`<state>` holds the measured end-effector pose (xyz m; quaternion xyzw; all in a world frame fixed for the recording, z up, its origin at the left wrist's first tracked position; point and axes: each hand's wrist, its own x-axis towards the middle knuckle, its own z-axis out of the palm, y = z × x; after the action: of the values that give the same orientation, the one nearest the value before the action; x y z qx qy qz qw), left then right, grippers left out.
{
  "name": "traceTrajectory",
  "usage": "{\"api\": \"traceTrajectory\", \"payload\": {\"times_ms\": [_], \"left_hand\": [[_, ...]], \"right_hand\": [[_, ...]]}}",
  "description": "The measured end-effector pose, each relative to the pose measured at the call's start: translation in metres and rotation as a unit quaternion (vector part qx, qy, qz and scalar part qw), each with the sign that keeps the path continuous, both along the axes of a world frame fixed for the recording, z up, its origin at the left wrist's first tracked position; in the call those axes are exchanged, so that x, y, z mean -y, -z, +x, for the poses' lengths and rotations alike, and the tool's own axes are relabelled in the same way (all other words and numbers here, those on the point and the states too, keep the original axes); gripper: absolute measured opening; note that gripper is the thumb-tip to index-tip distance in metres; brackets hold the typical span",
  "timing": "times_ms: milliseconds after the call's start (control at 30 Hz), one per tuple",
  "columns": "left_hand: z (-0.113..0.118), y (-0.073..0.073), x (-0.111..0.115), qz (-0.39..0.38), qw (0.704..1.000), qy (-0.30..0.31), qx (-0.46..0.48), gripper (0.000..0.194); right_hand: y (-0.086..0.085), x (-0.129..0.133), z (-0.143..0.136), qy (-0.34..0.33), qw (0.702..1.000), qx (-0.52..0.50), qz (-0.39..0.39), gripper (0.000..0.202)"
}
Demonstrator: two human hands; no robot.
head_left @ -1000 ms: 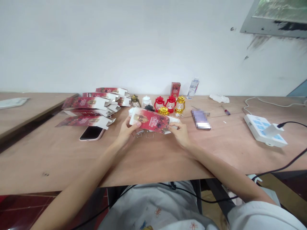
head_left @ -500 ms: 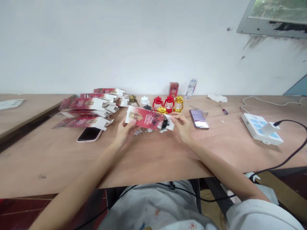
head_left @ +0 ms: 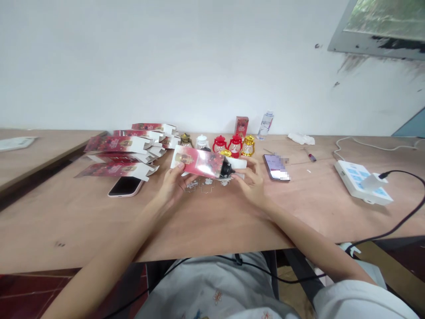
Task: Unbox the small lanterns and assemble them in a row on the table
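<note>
A red printed box [head_left: 202, 162] lies on its side in the air above the table, gripped at its left end by my left hand [head_left: 174, 179]. From its right end sticks the top of a small black lantern [head_left: 226, 169]; the rest is inside. The fingers of my right hand [head_left: 250, 179] close on the lantern's tip, beside the white end flaps. Just behind stand small lanterns: a bronze one [head_left: 186, 140], a white one [head_left: 202, 142], two red ones [head_left: 235, 145] and a gold one [head_left: 248, 145]. Another gold top [head_left: 226, 153] shows behind the box.
Several opened red boxes [head_left: 116, 144] lie stacked at left, by a pink-cased phone [head_left: 125, 186]. Clear cut-out pieces [head_left: 207, 182] lie below my hands. A second phone [head_left: 276, 167], a power strip [head_left: 361, 181], a bottle [head_left: 265, 125] and an upright red box [head_left: 241, 126] are farther right.
The box's open end has turned slightly, and more of the black lantern shows there. My right hand's fingers have moved from the flap onto the lantern's tip.
</note>
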<state>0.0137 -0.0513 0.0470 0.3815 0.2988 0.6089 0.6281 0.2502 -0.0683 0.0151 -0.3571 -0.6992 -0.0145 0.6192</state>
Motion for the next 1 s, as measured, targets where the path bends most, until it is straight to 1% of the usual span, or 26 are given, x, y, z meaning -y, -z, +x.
{"api": "traceTrajectory", "payload": {"times_ms": [100,200,367,433,600,700,833,1000], "left_hand": [[-0.001,0.001,-0.002,-0.007,1.0,0.004,-0.002,0.034],[-0.001,0.002,-0.003,-0.015,1.0,0.001,0.0,0.032],[-0.001,0.001,-0.002,-0.017,1.0,0.014,-0.004,0.031],[-0.001,0.001,-0.001,-0.014,1.0,0.025,-0.01,0.03],[0.0,0.0,0.0,-0.016,0.998,0.052,-0.044,0.032],[0.001,0.0,0.001,-0.022,0.997,0.048,-0.051,0.031],[0.002,-0.002,0.002,-0.022,0.998,0.036,-0.041,0.03],[0.001,-0.004,0.003,-0.014,0.998,0.052,-0.044,0.033]], "right_hand": [[0.002,0.0,0.001,0.011,0.999,0.004,0.033,0.015],[0.003,0.0,0.002,0.017,0.998,0.004,0.056,0.016],[0.001,0.0,0.002,0.081,0.993,0.014,0.082,0.014],[-0.001,0.0,0.003,0.092,0.992,0.02,0.088,0.014],[-0.001,-0.002,0.007,0.093,0.993,0.042,0.055,0.012],[-0.001,-0.002,0.009,0.084,0.994,0.049,0.045,0.012],[-0.004,-0.002,0.011,0.092,0.993,0.045,0.065,0.01],[-0.008,-0.004,0.013,0.088,0.988,0.05,0.114,0.009]]}}
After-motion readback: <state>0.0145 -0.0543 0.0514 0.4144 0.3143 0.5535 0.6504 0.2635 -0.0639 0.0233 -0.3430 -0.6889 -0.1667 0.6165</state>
